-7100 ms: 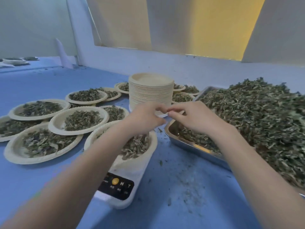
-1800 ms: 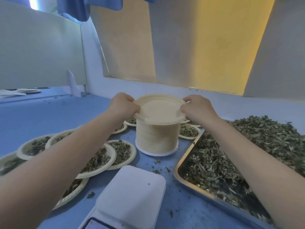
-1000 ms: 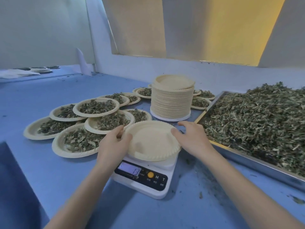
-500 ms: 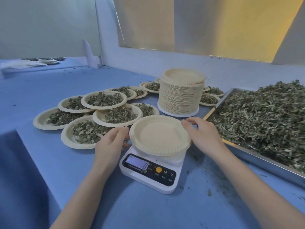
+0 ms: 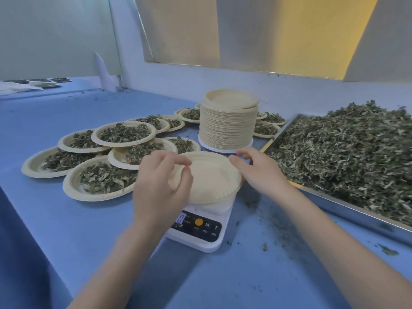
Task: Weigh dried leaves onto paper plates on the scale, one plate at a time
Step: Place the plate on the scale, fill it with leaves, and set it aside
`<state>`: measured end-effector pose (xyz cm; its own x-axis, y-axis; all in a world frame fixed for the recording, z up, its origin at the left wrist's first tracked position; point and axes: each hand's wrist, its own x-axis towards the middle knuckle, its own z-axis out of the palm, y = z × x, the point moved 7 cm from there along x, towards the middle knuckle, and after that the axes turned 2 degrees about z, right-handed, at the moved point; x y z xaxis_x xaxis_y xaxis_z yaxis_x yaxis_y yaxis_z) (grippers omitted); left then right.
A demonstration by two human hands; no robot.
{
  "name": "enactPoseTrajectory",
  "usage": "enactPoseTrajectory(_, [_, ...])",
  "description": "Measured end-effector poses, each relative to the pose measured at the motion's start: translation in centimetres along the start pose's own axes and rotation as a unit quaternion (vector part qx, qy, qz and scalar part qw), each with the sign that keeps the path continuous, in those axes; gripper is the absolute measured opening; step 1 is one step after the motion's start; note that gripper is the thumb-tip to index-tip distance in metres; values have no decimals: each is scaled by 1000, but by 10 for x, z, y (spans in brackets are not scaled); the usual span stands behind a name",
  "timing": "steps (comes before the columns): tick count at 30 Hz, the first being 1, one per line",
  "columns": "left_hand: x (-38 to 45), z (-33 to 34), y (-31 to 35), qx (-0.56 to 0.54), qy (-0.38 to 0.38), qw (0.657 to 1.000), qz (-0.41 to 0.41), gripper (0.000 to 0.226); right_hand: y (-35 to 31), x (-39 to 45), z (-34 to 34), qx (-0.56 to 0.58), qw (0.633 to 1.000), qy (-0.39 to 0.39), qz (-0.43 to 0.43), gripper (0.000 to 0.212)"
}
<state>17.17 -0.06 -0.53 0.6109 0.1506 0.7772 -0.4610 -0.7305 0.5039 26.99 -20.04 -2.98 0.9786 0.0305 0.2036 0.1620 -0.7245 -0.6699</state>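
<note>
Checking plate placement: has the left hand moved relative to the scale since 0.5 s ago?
Yes. The left hand has come rightward over the empty plate on the scale.

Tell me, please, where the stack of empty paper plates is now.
In the head view the stack of empty plates stands on the blue table, behind the scale, left of the metal tray.

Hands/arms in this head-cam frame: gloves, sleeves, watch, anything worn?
Nothing worn that shows. Left hand and right hand are bare, no gloves, rings or watch. Both forearms are bare to the frame's bottom edge; no sleeve or cuff in view.
</note>
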Motion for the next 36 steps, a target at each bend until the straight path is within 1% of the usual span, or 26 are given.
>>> enactPoseTrajectory(2, [5, 30, 30, -1, -80, 996, 34, 14, -3, 0, -7, -1, 1000, -2, -9, 44])
enactPoseTrajectory(4, [9, 66, 53, 0, -162, 986, 36, 16, -1, -1, -17, -12, 1000, -14, -10, 46])
enactPoseTrajectory(5, [11, 83, 63, -5, -192, 981, 29, 18, 2, -2, -25, -19, 1000, -20, -11, 46])
enactPoseTrajectory(7, [15, 115, 81, -26, -235, 972, 5, 16, 14, -4, -45, -31, 999, -16, -11, 40])
enactPoseTrajectory(9, [14, 144, 100, -45, -272, 961, -14, 13, 36, -6, -69, -44, 999, 3, 10, 32])
enactPoseTrajectory(11, [8, 176, 117, -38, -319, 947, -22, 18, 63, -8, -91, -81, 996, 9, 42, 34])
enactPoseTrajectory(13, [0, 206, 130, -23, -359, 932, -29, 27, 91, -9, -109, -137, 988, 5, 66, 38])
enactPoseTrajectory(15, [-4, 228, 136, 3, -383, 923, -42, 35, 115, -8, -120, -168, 983, 1, 81, 46])
enactPoseTrajectory(18, [-2, 251, 131, 52, -410, 907, -76, 41, 138, 3, -122, -225, 972, -29, 62, 61])
enactPoseTrajectory(20, [3, 264, 122, 94, -437, 889, -99, 48, 144, 15, -118, -256, 964, -49, 47, 74])
enactPoseTrajectory(22, [10, 275, 112, 121, -469, 866, -123, 58, 145, 32, -117, -262, 963, -50, 46, 86])
enactPoseTrajectory(24, [14, 286, 103, 113, -497, 848, -145, 72, 143, 49, -112, -257, 964, -50, 51, 98])
enactPoseTrajectory(26, [14, 296, 97, 72, -520, 837, -158, 87, 143, 62, -103, -236, 968, -65, 57, 103])
enactPoseTrajectory(27, [13, 299, 95, 50, -527, 833, -160, 95, 144, 65, -98, -232, 968, -78, 57, 100])
enactPoseTrajectory(29, [14, 302, 91, 22, -526, 834, -164, 105, 145, 65, -94, -229, 968, -98, 37, 82])
enactPoseTrajectory(31, [17, 301, 86, -6, -508, 843, -177, 107, 143, 59, -102, -171, 980, -102, 18, 59])
enactPoseTrajectory(32, [18, 301, 85, -18, -499, 847, -180, 108, 143, 55, -109, -131, 986, -105, 17, 51])
enactPoseTrajectory(33, [20, 300, 85, -21, -493, 852, -172, 108, 143, 51, -115, -96, 989, -109, 19, 49])
enactPoseTrajectory(34, [20, 298, 86, -5, -490, 858, -155, 108, 144, 48, -120, -76, 990, -112, 24, 50])
enactPoseTrajectory(35, [22, 296, 87, 24, -486, 863, -132, 108, 145, 46, -122, -75, 990, -118, 32, 56])
enactPoseTrajectory(36, [23, 293, 87, 54, -478, 869, -113, 106, 146, 45, -121, -95, 986, -129, 43, 66])
